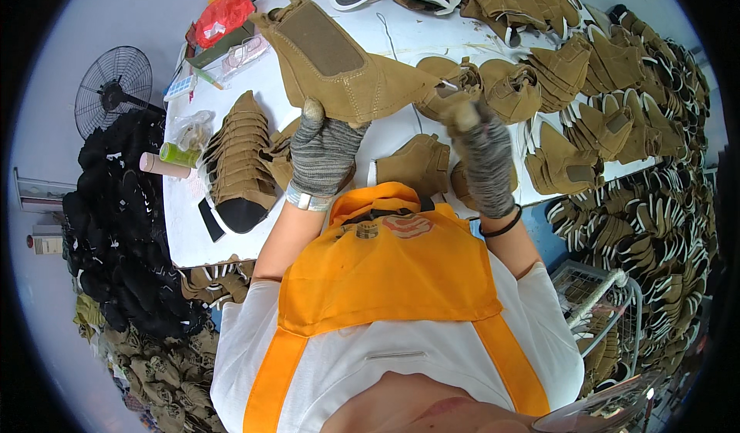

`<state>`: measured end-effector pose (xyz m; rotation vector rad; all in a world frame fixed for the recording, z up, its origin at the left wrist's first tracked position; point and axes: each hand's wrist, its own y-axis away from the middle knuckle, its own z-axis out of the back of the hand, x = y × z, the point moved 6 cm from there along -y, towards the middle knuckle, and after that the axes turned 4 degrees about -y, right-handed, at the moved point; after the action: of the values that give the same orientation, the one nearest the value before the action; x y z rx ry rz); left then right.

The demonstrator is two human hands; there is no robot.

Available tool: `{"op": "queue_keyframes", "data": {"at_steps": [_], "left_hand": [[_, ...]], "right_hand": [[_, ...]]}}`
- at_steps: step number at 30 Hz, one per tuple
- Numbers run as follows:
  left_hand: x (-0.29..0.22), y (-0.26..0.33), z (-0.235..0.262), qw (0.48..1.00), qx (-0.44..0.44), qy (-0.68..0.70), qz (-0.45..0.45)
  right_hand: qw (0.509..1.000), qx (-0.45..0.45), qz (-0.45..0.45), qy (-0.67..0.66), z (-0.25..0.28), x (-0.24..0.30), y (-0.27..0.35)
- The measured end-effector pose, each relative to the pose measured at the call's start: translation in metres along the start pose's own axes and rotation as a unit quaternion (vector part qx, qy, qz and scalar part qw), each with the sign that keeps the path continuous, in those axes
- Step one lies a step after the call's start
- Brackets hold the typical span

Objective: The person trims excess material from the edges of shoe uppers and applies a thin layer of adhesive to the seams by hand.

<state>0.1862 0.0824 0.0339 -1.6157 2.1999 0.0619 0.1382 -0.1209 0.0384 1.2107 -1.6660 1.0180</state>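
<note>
A brown suede boot upper (pixel 378 86) with a darker elastic side panel is raised over the white table (pixel 301 252). My left hand (pixel 327 155), in a grey knit glove, is closed on its lower edge with the thumb on the near face. Beside the pointed right end of the upper is my right hand (pixel 486 155), gloved too, with curled fingers slightly smeared by motion. A small shiny tip shows between that hand and the upper; what it belongs to is too small to tell. Below the held piece, another brown upper (pixel 416 163) lies on the table.
To the left stands a row of nested brown uppers (pixel 240 155), near a pink-and-green bottle (pixel 166 163) and a red plastic bag (pixel 223 16). More stacked uppers (pixel 566 155) fill the right side. A fan (pixel 114 92) and a black pile (pixel 131 232) are at left, a wire basket (pixel 597 294) at lower right.
</note>
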Motion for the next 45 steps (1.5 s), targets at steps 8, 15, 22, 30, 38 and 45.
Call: {"op": "queue_keyframes", "data": {"at_steps": [8, 15, 22, 30, 38, 45], "left_hand": [[0.010, 0.006, -0.004, 0.983, -0.012, -0.182, -0.007], [0.006, 0.015, -0.010, 0.919, -0.026, -0.394, -0.002], [0.014, 0.017, -0.007, 0.932, -0.016, -0.361, 0.027], [0.031, 0.016, 0.003, 0.885, 0.059, -0.442, 0.130], [0.031, 0.010, 0.000, 0.980, 0.050, 0.104, 0.164], [0.029, 0.024, 0.029, 0.964, 0.020, -0.204, 0.172]], "right_hand": [[0.994, -0.047, -0.074, 0.061, -0.011, -0.013, -0.012], [0.943, -0.048, -0.215, -0.249, -0.013, -0.046, -0.013], [0.908, -0.089, -0.261, -0.316, -0.009, -0.063, -0.012], [0.834, -0.109, -0.341, -0.420, 0.007, -0.103, -0.016], [0.988, 0.072, -0.116, -0.067, 0.053, -0.140, -0.047], [0.936, 0.021, -0.215, -0.280, 0.029, -0.079, -0.066]]}}
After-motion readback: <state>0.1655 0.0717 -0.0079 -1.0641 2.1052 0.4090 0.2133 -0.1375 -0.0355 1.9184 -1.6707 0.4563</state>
